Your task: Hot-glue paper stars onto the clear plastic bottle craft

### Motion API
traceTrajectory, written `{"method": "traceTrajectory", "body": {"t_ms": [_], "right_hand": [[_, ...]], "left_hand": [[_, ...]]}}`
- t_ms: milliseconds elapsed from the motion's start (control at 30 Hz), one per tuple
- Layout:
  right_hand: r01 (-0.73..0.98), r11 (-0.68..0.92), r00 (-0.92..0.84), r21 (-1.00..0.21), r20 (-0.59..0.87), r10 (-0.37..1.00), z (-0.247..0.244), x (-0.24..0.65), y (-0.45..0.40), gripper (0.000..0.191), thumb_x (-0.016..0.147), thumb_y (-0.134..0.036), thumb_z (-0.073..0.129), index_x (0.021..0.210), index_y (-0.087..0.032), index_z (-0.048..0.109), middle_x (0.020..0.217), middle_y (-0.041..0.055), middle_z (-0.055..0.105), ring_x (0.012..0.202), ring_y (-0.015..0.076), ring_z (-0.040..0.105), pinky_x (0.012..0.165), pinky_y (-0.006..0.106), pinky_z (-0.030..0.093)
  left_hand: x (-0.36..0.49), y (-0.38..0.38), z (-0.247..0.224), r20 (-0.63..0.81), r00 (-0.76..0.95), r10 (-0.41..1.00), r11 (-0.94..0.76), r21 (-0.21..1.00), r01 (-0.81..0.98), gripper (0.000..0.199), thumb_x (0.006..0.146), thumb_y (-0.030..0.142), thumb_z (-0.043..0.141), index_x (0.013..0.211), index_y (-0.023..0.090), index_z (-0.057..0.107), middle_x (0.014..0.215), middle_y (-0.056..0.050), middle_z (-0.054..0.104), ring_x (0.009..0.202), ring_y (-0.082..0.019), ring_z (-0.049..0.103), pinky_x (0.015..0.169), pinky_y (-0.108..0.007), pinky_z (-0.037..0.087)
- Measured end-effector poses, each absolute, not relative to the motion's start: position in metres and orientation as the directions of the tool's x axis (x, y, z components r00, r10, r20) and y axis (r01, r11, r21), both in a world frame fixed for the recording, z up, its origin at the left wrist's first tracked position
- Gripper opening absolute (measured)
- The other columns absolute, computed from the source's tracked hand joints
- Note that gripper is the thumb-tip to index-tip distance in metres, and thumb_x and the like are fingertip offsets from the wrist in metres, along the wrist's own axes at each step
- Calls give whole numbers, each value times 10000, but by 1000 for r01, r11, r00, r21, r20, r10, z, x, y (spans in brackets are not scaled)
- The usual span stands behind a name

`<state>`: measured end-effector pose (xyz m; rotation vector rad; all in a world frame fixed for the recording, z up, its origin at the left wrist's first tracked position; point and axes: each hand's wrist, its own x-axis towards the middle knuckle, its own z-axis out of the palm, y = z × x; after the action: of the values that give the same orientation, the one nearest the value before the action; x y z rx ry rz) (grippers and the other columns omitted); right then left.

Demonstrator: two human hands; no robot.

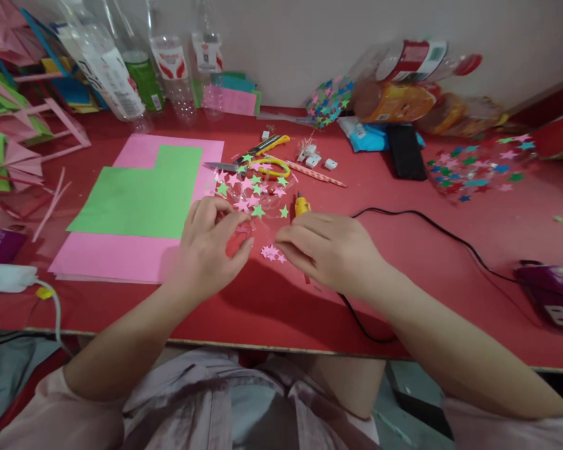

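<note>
My left hand is curled around the near end of a clear plastic bottle piece, its thumb and fingers at the rim. Pink and green paper stars cover the far part of this piece. My right hand is closed in a pinch just to the right; whatever lies between its fingertips is too small to make out. Below the fingertips, a small heap of pink stars lies on the red table. A yellow-tipped glue gun is partly hidden behind my right hand.
Green paper lies over pink sheets at left. Beyond are yellow scissors, a cutter and a striped pencil. Bottles line the wall. A black cord runs right to a purple power strip.
</note>
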<state>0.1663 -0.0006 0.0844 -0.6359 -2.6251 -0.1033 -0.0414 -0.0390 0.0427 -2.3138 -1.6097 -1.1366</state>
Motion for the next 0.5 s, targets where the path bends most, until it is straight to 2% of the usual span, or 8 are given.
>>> {"method": "traceTrajectory", "body": {"t_ms": [100, 200, 333, 500], "right_hand": [[499, 866, -785, -38, 404, 470, 80, 159, 3, 263, 951, -256, 404, 812, -193, 619, 666, 6, 635, 613, 121, 537, 530, 257, 303], [517, 851, -753, -98, 421, 506, 74, 155, 4, 214, 934, -258, 426, 856, -194, 614, 622, -11, 622, 566, 112, 530, 509, 250, 265], [518, 845, -741, -134, 424, 521, 67, 154, 5, 168, 916, -234, 451, 842, -191, 595, 615, -18, 624, 555, 109, 541, 512, 242, 276], [482, 874, -774, -69, 434, 461, 61, 154, 6, 202, 928, -209, 434, 790, -189, 579, 635, -18, 649, 574, 103, 563, 532, 240, 312]], "left_hand": [[-38, -36, 37, 613, 180, 770, -452, 323, 831, 178, 773, 195, 650, 949, 219, 639, 956, -64, 530, 906, -208, 505, 829, -378, 460], [-36, -35, 36, 623, 164, 765, -455, 342, 823, 151, 765, 159, 645, 904, 218, 639, 969, -61, 531, 898, -199, 493, 826, -373, 450], [-35, -34, 37, 616, 145, 774, -449, 374, 812, 132, 762, 155, 645, 877, 220, 635, 985, -61, 534, 901, -201, 487, 830, -381, 441], [-36, -35, 38, 598, 157, 786, -449, 377, 810, 115, 758, 158, 650, 847, 224, 621, 981, -58, 541, 896, -202, 490, 815, -385, 442]]}}
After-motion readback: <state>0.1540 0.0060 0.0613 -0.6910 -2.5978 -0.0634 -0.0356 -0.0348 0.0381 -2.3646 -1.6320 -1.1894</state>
